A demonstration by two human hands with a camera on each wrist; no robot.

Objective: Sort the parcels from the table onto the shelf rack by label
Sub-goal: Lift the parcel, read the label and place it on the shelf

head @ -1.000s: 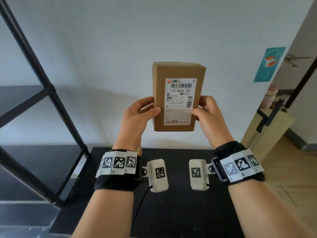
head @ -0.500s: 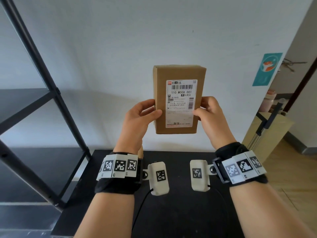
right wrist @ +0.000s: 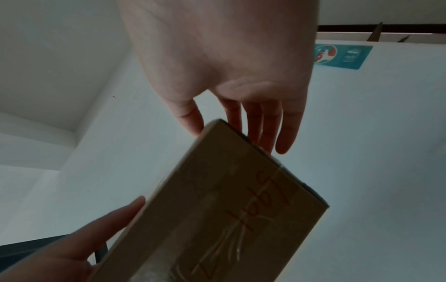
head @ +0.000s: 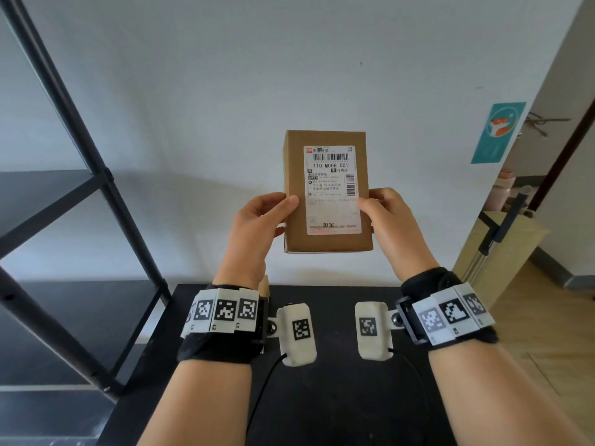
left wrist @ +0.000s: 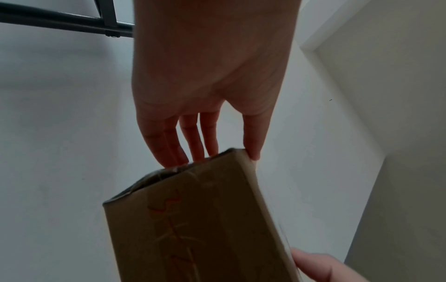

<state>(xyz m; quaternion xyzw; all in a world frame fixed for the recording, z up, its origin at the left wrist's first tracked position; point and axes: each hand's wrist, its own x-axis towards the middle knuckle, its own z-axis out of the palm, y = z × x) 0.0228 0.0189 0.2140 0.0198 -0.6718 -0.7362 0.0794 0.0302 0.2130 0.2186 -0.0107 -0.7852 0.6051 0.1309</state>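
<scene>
I hold a brown cardboard parcel upright in front of me, above the black table. Its white shipping label faces me and reads 110 M008 001. My left hand pinches the parcel's left edge, thumb on the front and fingers behind. My right hand pinches the right edge the same way. In the left wrist view the parcel shows red writing on its underside, with my left hand's fingers at its corner. In the right wrist view the parcel is held between thumb and fingers.
The black metal shelf rack stands to the left, with dark shelves at two heights. A white wall is straight ahead. To the right are a teal poster, a doorway and a tan cardboard piece with a black clamp.
The parcel and both hands sit a little lower in the head view than a second ago. The grip of both hands is unchanged.
</scene>
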